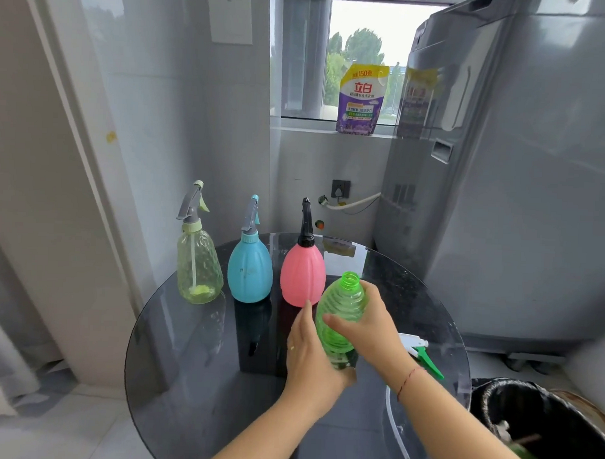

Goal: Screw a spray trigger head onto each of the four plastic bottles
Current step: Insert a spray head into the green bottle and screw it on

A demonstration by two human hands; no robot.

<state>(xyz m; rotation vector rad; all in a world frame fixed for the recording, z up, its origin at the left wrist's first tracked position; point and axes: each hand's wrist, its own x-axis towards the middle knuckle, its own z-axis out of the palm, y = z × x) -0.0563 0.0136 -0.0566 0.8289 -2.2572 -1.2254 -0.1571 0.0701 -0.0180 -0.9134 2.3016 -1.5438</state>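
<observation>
Bottles stand in a row along the far side of your round glass table [193, 380]: a pale yellow-green bottle [198, 270], a blue bottle [250, 272] and a pink bottle [302, 274], each upright with a spray head already on its neck. You hold the fourth one, a green ribbed bottle [339, 316], just in front of the pink one, tilted with its bare threaded neck pointing up and away from you. Your left hand [312, 356] cups its lower end from the left, fingers closed under the base. Your right hand [370, 324] wraps its upper body from the right, thumb across the front. The remaining spray head [422, 353], white and green, lies on the glass just right of your right wrist, its dip tube [395, 425] curving toward the near edge. A black-lined bin [541, 430] sits beside the table at lower right, and a washing machine [522, 189] stands behind.
</observation>
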